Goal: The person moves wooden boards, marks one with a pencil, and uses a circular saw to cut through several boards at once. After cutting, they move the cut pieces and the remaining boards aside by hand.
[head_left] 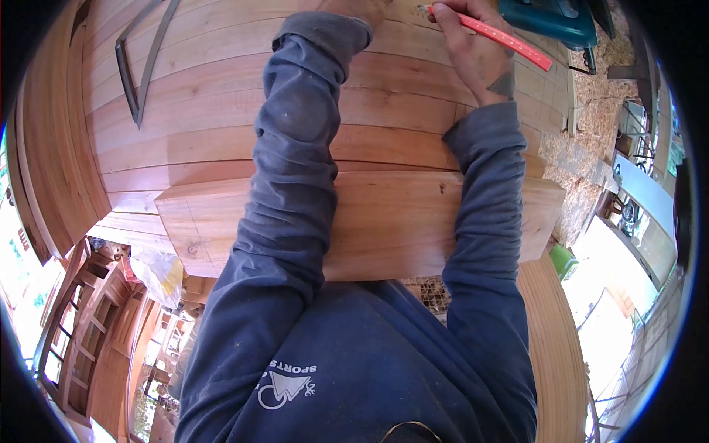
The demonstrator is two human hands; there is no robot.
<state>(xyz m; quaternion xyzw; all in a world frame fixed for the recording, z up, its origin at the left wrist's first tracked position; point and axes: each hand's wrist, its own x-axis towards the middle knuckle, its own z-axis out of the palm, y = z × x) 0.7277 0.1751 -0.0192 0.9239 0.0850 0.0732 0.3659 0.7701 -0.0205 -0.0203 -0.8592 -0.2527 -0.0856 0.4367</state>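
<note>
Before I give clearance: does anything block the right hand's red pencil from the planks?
Nothing visible stands between the red pencil in the right hand and the planks; whether they touch is unclear. The teal object sits off to the right.

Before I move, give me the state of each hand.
Left hand: mostly cut off by the frame's top edge; cannot tell.
Right hand: closed, holding a red pencil.

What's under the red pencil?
Under the red pencil: part of the right hand, then wooden planks. Wood directly beneath hand and pencil is covered; can't tell whether the tip touches.
</note>
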